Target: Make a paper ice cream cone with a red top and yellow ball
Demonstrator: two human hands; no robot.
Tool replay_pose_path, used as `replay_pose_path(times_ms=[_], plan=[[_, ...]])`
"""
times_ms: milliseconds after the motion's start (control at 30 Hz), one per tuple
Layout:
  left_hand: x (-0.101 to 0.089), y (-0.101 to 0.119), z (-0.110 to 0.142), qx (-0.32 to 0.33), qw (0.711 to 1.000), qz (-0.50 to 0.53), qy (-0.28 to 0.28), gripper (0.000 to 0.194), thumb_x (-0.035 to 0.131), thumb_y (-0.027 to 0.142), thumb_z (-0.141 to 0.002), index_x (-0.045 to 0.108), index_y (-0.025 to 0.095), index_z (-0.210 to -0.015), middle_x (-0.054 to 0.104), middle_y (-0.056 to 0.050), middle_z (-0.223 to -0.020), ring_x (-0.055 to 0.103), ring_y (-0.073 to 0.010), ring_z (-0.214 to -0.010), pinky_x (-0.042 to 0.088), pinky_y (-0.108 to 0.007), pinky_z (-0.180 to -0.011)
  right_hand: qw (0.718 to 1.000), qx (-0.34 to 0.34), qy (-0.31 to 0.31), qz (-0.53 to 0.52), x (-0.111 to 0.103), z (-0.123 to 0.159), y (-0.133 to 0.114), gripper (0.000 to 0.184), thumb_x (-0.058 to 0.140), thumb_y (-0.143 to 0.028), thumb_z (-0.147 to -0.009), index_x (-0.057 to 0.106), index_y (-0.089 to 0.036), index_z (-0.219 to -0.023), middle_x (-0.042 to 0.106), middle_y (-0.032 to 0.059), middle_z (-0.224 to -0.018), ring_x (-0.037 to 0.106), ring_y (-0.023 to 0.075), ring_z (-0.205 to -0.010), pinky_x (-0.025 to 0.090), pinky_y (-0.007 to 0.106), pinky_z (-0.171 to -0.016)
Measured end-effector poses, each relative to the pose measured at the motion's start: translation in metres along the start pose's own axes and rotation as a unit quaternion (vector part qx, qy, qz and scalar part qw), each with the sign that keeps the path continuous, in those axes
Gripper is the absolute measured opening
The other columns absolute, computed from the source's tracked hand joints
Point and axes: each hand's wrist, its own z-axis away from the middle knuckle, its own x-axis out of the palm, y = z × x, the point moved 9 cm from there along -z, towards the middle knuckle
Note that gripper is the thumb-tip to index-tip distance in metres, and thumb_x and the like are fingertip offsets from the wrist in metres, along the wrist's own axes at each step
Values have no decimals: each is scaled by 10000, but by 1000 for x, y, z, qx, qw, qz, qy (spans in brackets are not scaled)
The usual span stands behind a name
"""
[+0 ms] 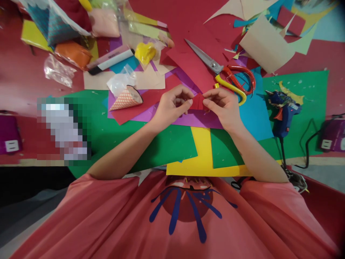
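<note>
Between my two hands is a small piece of red paper (pixel 198 102) with a crease or fold near its middle. The fingertips of my left hand (pixel 175 106) pinch its left side, and my right hand (pixel 223 106) pinches the right side. Purple paper (pixel 199 120) lies beneath them. Just beyond my right hand rest scissors (pixel 214 65) with one red and one yellow handle, blades pointing away to the left. A small cone with an orange lattice pattern (pixel 126 99) lies left of my left hand.
A blue hot glue gun (pixel 285 120) with a cord sits at right on green card (pixel 314 108). At back left are a marker (pixel 111 60), a bag of yellow clay (pixel 145 53) and an orange bag (pixel 73 54). Paper scraps (pixel 266 45) pile up at back right. Something pixelated (pixel 64 131) lies left.
</note>
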Motion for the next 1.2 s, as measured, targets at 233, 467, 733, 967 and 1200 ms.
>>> replay_pose_path(times_ms=[233, 467, 733, 967, 1200], plan=[[0, 0, -1, 18, 1000, 8, -4, 238, 707, 410, -866, 581, 208, -863, 596, 62, -688, 559, -13, -460, 412, -102, -388, 1000, -17, -2, 18, -1, 0, -1, 224, 766, -433, -817, 700, -234, -896, 704, -35, -802, 674, 103, -722, 560, 249, -639], [0, 1, 0, 28, 1000, -1, -1, 230, 700, 401, -875, 580, 205, -864, 596, 60, -692, 564, -13, -459, 414, -99, -386, 998, -41, -7, 44, 0, 0, -3, 206, 745, -413, -842, 688, -231, -919, 700, -29, -823, 676, 109, -746, 565, 251, -642], [1, 1, 0, 19, 1000, -9, -3, 225, 691, 392, -878, 571, 203, -867, 605, 53, -715, 575, -15, -473, 423, -100, -398, 998, -31, -8, 46, 0, 0, -1, 212, 744, -423, -842, 685, -236, -923, 702, -23, -816, 679, 121, -751, 568, 268, -647], [0, -2, 1, 5, 1000, -11, 4, 216, 694, 372, -865, 569, 196, -869, 607, 51, -718, 565, -11, -476, 424, -94, -399, 1000, -14, -1, 10, 1, 0, -3, 295, 778, -506, -788, 689, -236, -869, 683, -37, -754, 661, 103, -710, 551, 249, -631], [0, -2, 1, -10, 1000, 3, 5, 242, 720, 381, -842, 569, 193, -852, 605, 54, -715, 565, -7, -470, 426, -85, -402, 1000, 15, -1, 16, 2, 1, -3, 384, 774, -587, -751, 674, -230, -853, 672, -34, -753, 644, 106, -705, 544, 263, -640]])
